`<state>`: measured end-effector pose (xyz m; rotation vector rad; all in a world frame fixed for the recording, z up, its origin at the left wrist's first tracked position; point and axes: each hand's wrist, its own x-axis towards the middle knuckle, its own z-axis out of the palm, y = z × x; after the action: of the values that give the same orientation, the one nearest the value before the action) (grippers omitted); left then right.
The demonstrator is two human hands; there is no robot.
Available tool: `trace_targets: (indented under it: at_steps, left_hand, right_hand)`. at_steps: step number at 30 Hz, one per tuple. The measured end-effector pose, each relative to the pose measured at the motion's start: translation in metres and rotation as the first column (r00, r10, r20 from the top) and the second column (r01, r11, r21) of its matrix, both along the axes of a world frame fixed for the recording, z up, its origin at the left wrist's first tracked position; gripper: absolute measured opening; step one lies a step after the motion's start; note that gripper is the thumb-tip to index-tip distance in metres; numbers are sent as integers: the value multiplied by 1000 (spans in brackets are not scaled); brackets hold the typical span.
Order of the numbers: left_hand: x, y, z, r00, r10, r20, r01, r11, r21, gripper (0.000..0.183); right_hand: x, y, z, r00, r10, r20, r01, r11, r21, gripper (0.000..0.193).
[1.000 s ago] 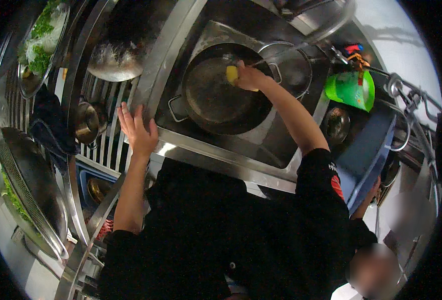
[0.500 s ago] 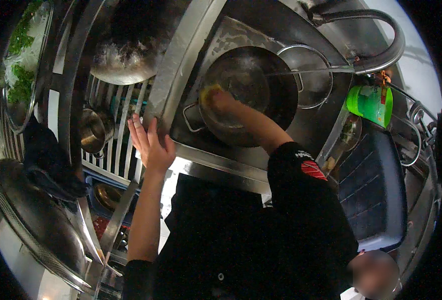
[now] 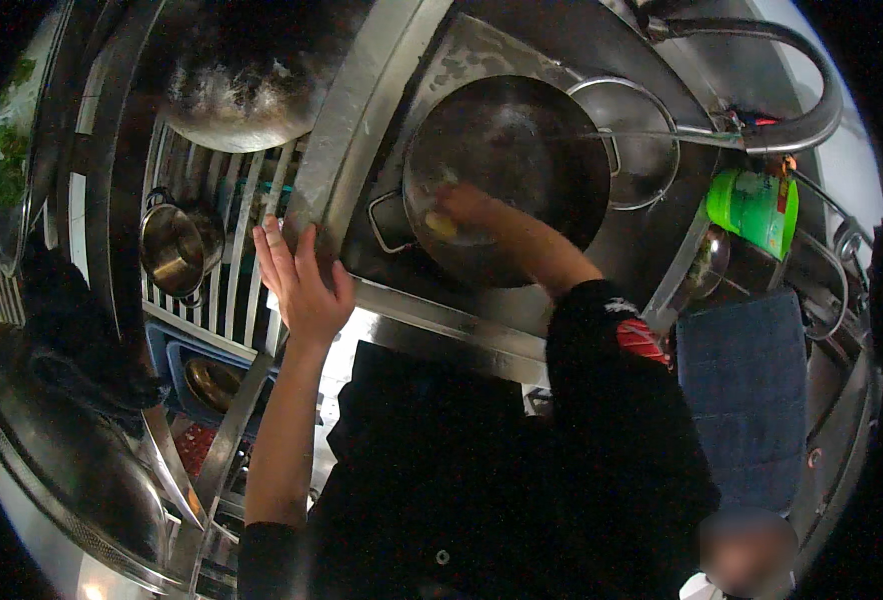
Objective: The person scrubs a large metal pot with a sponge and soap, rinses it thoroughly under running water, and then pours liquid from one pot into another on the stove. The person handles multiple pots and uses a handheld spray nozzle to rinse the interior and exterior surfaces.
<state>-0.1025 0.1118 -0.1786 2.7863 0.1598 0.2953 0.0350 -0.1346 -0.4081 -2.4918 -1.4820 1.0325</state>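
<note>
A large dark wok with a metal loop handle lies in the steel sink. My right hand reaches inside it, fingers closed round a yellow sponge that is against the wok's near-left inner wall. A thin stream runs from the curved tap toward the wok. My left hand rests on the sink's front-left metal edge, fingers stretched out and holding nothing.
Beyond the wok sits a round wire-rimmed strainer. To the right are a bright green container and a blue-grey panel or bin. At left, a small pot rests on a slatted rack below a big pan. Someone is at lower right.
My right hand and the sponge have moved down along the wok's left inner wall, toward me. My left hand stays on the sink edge. The whole view has shifted slightly.
</note>
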Motion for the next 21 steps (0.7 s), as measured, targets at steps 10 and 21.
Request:
trace_targets:
  at_steps: [10, 21]
  left_hand:
    - [3, -2, 2, 999, 11, 41, -11, 1000, -10, 53]
    - [0, 0, 0, 997, 25, 76, -26, 1000, 0, 54]
  right_hand:
    - [20, -139, 13, 982, 161, -100, -185, 928, -324, 41]
    - [-6, -137, 67, 930, 19, -367, -191, 878, -438, 42]
